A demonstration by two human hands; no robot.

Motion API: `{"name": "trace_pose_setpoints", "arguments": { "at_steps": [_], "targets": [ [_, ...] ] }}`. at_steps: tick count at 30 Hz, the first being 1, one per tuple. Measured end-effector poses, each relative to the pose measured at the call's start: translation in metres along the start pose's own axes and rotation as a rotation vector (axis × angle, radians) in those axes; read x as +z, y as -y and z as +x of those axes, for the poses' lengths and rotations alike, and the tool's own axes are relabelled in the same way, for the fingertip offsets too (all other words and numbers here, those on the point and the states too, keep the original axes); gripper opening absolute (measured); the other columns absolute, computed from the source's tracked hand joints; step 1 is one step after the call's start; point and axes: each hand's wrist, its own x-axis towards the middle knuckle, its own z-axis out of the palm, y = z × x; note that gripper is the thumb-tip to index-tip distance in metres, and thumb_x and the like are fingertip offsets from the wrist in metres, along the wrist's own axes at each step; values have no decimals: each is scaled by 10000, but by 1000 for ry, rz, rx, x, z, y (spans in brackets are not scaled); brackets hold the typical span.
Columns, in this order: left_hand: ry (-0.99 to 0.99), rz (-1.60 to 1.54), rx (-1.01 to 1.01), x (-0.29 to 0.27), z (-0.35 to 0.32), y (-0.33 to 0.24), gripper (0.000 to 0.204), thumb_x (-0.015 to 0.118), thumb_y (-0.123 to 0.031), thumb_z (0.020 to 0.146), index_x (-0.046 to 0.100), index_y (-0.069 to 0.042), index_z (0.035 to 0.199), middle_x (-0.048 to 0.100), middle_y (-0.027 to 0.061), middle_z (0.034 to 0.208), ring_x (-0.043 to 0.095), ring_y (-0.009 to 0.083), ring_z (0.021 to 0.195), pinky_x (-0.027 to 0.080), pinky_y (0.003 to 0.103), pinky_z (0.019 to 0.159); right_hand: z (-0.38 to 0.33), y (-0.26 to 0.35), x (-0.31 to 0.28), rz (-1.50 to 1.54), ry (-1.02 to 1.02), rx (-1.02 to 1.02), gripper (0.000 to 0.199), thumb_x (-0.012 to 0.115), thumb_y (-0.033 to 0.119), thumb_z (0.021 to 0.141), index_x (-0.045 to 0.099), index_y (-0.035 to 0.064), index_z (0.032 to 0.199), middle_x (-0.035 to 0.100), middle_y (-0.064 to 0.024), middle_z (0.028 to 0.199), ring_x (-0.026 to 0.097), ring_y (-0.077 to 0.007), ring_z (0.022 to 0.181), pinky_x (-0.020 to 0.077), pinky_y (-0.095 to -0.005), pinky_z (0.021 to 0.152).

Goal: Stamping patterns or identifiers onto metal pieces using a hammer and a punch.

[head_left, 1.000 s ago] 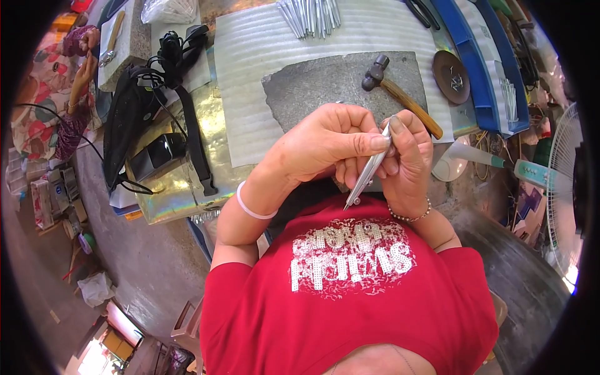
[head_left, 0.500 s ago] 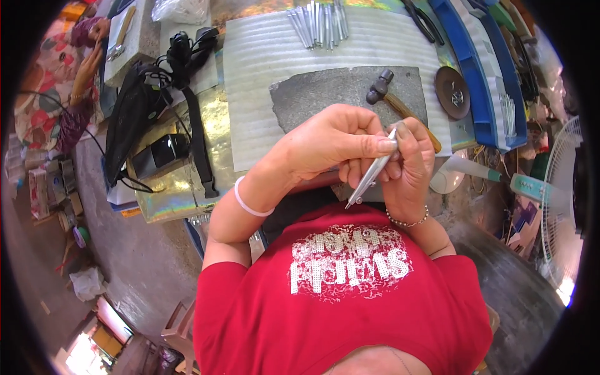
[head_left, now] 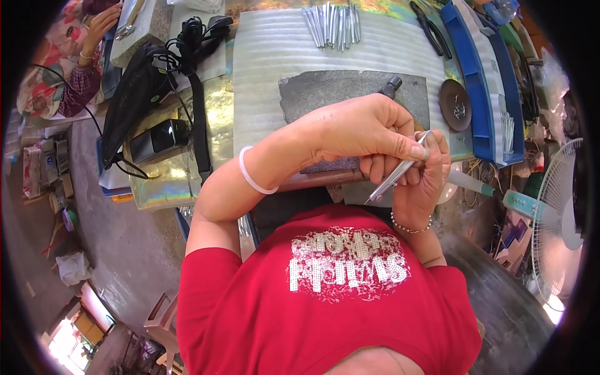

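Over the near edge of the bench, both my hands hold one slim silver drawing compass (head_left: 396, 180), its sharp tip slanting down to the left. A small round screw shows near that tip. My left hand (head_left: 372, 128), with a pale bangle on the wrist, is closed, its thumb pressing near the compass's upper end. My right hand (head_left: 425, 172), wearing a beaded bracelet, has its fingers curled round the same end from the other side. The fingers partly hide that upper end. Behind my hands lies a hammer (head_left: 392, 85) on a grey stone slab (head_left: 325, 94).
Several slim silver pieces (head_left: 332, 26) lie bunched on white foam sheeting (head_left: 262, 56). At the right are a brown dish (head_left: 454, 105) with small metal parts, black-handled pliers (head_left: 432, 31), a blue tray (head_left: 484, 94) and a fan (head_left: 556, 200). A black bag (head_left: 131, 103) lies left; another person's hand (head_left: 100, 28) is beyond.
Both hands and the compass have shifted a little right in the picture, and my left forearm now covers more of the slab and hammer. The grip looks much the same.
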Motion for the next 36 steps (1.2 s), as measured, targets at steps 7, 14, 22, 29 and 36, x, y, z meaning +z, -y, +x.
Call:
{"name": "trace_pose_setpoints", "arguments": {
  "at_steps": [7,14,22,29,36],
  "targets": [
    [38,-43,-76,14,9,12,261,646,-225,865,542,-17,748,609,57,597,557,77,432,400,165,370,-14,6,-22,97,-21,71,149,533,155,920,498,71,801,494,4,593,361,-31,404,307,-193,348],
    [76,-2,-183,38,25,24,244,646,-217,865,539,-23,763,598,44,579,546,71,425,381,156,366,-34,14,-51,98,-33,128,114,520,123,920,509,60,825,523,-10,616,364,-28,399,296,-196,350],
    [64,30,-218,49,38,21,239,647,-223,865,543,-34,764,601,37,578,538,64,414,372,154,361,-34,17,-64,139,-63,107,131,522,126,920,498,65,807,521,-10,619,369,-29,404,312,-196,360],
    [-1,-85,-173,45,33,13,214,641,-176,868,528,-38,751,613,46,630,538,65,434,374,169,377,-17,27,-53,116,-31,168,131,527,134,918,502,59,813,528,-17,626,413,-46,429,342,-197,382],
    [-618,394,190,-30,14,-34,193,615,-186,874,541,-55,753,600,32,605,529,59,444,402,179,414,123,88,-58,-386,190,-149,163,533,167,901,535,32,808,567,-28,681,478,-51,461,397,-184,423]
  ]
}}
